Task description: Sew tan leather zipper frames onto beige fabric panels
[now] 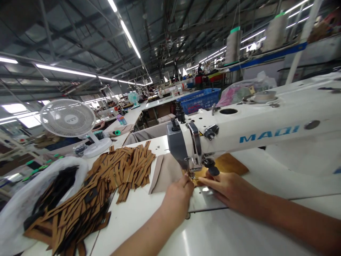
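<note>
A white sewing machine [266, 128] marked MAQI stretches across the right half of the head view, its needle head [186, 149] in the middle. Both my hands sit at the needle. My left hand [177, 195] is curled, fingertips pressed on a small brown piece [198, 173] under the presser foot. My right hand [231, 190] lies flat beside it, fingers stretched toward the same piece. A tan fabric piece [165, 170] lies just left of the needle.
A large heap of brown strips [106, 181] covers the table's left side. A white plastic bag [32, 199] holds dark pieces. A white desk fan [69, 121] stands behind. A blue basket [201, 99] and other workstations sit farther back.
</note>
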The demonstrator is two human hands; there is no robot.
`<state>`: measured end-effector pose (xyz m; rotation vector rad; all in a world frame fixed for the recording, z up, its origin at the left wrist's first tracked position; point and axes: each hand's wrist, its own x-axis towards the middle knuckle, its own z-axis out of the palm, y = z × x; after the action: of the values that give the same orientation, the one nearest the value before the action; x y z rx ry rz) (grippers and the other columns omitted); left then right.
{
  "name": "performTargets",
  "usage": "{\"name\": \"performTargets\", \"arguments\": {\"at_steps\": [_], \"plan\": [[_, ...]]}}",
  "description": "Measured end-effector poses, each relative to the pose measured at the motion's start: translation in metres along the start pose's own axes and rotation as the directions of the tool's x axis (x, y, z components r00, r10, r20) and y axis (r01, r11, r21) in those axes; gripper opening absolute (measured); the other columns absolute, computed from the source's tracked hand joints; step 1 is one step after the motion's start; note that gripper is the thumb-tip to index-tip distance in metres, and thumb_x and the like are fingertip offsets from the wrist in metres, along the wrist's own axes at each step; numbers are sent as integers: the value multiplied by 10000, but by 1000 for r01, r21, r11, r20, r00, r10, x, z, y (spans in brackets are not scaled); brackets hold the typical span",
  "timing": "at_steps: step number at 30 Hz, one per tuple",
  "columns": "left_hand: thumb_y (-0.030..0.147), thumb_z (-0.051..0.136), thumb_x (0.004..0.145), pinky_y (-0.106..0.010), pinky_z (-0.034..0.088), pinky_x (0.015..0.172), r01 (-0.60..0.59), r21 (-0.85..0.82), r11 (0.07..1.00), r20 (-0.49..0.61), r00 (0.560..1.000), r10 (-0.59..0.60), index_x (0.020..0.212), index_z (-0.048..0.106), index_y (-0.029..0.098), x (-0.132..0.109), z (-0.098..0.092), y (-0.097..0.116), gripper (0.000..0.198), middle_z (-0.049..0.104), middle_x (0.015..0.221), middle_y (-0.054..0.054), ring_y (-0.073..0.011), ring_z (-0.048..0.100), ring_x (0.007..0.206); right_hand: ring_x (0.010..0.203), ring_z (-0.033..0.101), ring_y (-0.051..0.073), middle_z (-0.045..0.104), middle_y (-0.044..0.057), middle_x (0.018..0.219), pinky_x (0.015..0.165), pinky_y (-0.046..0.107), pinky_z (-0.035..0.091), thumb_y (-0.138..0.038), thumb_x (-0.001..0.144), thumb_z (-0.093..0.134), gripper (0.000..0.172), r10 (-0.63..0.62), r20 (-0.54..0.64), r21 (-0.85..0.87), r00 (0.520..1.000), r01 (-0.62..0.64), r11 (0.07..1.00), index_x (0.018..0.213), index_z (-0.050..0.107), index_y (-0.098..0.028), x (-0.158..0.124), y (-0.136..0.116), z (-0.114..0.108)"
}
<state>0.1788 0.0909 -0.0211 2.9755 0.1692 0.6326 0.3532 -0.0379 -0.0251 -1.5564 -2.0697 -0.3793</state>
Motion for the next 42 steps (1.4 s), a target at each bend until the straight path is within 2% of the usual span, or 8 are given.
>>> {"name": "performTargets", "arguments": {"at_steps": [4, 8, 14, 17, 21, 27, 34, 42], "plan": [[62, 465, 873, -309, 570, 705, 68, -36, 997, -9, 998, -69, 946, 591, 133, 1, -1, 1, 162, 655, 993, -112, -212, 674, 820, 690, 590, 210, 574, 98, 874, 562, 314, 476, -303, 947, 403, 292, 176, 59, -26, 983, -174, 984, 1089, 584, -124, -4, -21, -11], [100, 447, 902, -302, 555, 738, 115, -58, 992, -4, 993, -116, 962, 578, 150, 3, -3, 3, 152, 649, 989, -99, -199, 668, 853, 697, 588, 191, 579, 79, 868, 582, 294, 454, -219, 942, 419, 251, 223, 120, -42, 967, -220, 975, 1064, 628, -154, 0, -25, -7], [123, 456, 907, -318, 555, 719, 113, -61, 992, 16, 994, -112, 958, 597, 146, 4, -3, 2, 151, 649, 990, -102, -210, 667, 844, 659, 579, 160, 599, 32, 788, 551, 259, 383, -168, 889, 537, 176, 248, 76, -100, 966, -240, 966, 981, 684, -197, 6, -22, 2], [131, 464, 909, -310, 557, 707, 92, -58, 994, 16, 996, -91, 944, 615, 145, 3, -2, 1, 155, 646, 987, -100, -206, 668, 833, 596, 545, 143, 591, 21, 754, 513, 264, 343, -171, 890, 534, 151, 201, 28, -142, 979, -195, 970, 904, 683, -190, 8, -20, 1], [114, 493, 891, -304, 562, 710, 56, -56, 997, 18, 998, -55, 915, 645, 143, 2, -2, -1, 157, 642, 985, -96, -203, 668, 829, 562, 492, 133, 598, 39, 780, 494, 284, 300, -198, 975, 369, 324, -20, -2, -176, 1000, 19, 984, 801, 641, -176, 15, -10, -2], [121, 516, 894, -281, 567, 728, 14, -51, 999, 35, 999, -12, 964, 659, 149, 1, -2, -4, 162, 639, 992, -79, -182, 667, 835, 624, 527, 151, 596, 39, 769, 539, 303, 336, -256, 1031, 194, 496, -187, -4, -151, 982, 184, 971, 874, 655, -162, 18, 7, -4], [141, 485, 919, -307, 575, 761, -9, -16, 1000, 86, 996, 11, 1012, 636, 145, 0, -5, -4, 178, 624, 1035, -95, -194, 663, 877, 651, 549, 150, 615, 42, 775, 557, 297, 359, -248, 1019, 252, 447, -155, 56, -44, 986, 157, 987, 855, 660, -170, 18, 10, -5], [79, 468, 900, -308, 564, 787, -31, -85, 996, -32, 999, 28, 983, 623, 140, 2, 0, -11, 186, 639, 989, -97, -195, 662, 890, 651, 558, 166, 629, 35, 767, 558, 295, 347, -210, 969, 373, 310, -143, 41, -29, 989, 144, 989, 867, 661, -164, 25, 14, -5]]}}
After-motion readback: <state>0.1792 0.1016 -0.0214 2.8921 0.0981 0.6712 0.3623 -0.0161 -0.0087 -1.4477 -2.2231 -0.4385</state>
